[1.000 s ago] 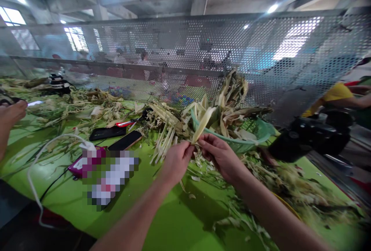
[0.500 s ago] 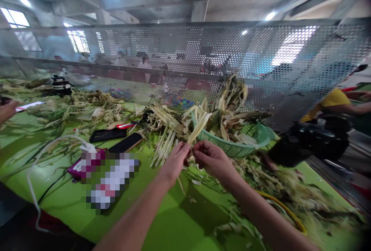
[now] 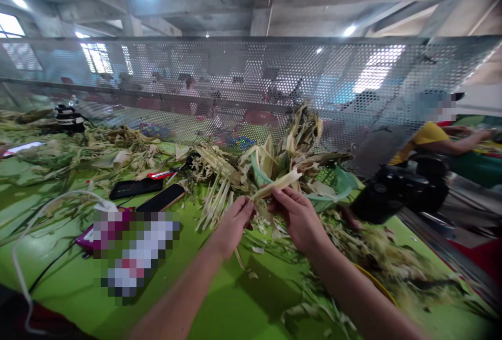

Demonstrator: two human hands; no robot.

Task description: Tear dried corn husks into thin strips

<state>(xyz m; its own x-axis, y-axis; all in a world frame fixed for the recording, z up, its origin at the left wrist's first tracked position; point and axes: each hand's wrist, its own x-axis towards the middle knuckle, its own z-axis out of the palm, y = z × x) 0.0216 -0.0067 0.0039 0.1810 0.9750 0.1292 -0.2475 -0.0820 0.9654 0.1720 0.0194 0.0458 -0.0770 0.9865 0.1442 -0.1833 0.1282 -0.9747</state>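
Observation:
A pale dried corn husk point(image 3: 277, 183) is stretched between my two hands above the green table. My left hand point(image 3: 234, 225) pinches its lower left end between thumb and fingers. Farther along, my right hand point(image 3: 295, 215) has its thumb and fingers closed on the husk, whose free tip points up to the right. Just behind the hands stands a light green plastic basket point(image 3: 340, 188) heaped with dry husks point(image 3: 301, 133). Left of my left hand, several narrow husk strips point(image 3: 214, 203) lie side by side on the table.
Two dark phones point(image 3: 161, 198) and a red-handled tool point(image 3: 161, 174) lie left on the green table point(image 3: 231, 303), near a purple power strip point(image 3: 87, 235) with a white cable. Husk scraps spread left and right. A perforated metal screen point(image 3: 235, 68) stands behind. A person in yellow point(image 3: 429, 136) sits at right.
The husk has swung from pointing steeply up to lying slanted rightward. My right hand has moved from beside its base to grip it farther along. The view has shifted slightly right.

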